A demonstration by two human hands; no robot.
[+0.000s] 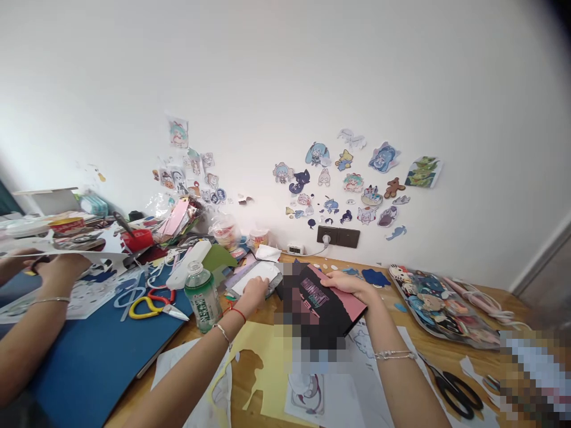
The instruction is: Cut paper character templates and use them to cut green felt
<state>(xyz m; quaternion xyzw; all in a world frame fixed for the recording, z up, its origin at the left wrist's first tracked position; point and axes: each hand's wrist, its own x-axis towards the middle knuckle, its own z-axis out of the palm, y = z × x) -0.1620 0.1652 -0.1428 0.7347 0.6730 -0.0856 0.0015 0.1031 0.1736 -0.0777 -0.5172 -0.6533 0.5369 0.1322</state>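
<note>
My right hand [345, 282] grips the pink right side of a black-and-pink book [341, 312], which is tilted above the papers; part of its cover is blurred out. To its left, my left hand [256, 289] is closed, with curled fingers at a white-and-grey packet [261, 276]. Its fingertips are partly hidden, so what they pinch cannot be made out. Below both hands lie a yellow sheet [267, 345] with cut-out shapes and white paper with a drawn figure [307, 392]. A green-labelled bottle [203, 297] stands left of my left hand.
At the far left another person's hands [62, 267] hold scissors and white paper over a blue board [98, 339]. Scissors with yellow and red handles [154, 304] lie on it. Black scissors [455, 389] and a clear bag of cut-outs [439, 309] are on the right. A socket [339, 236] is on the wall.
</note>
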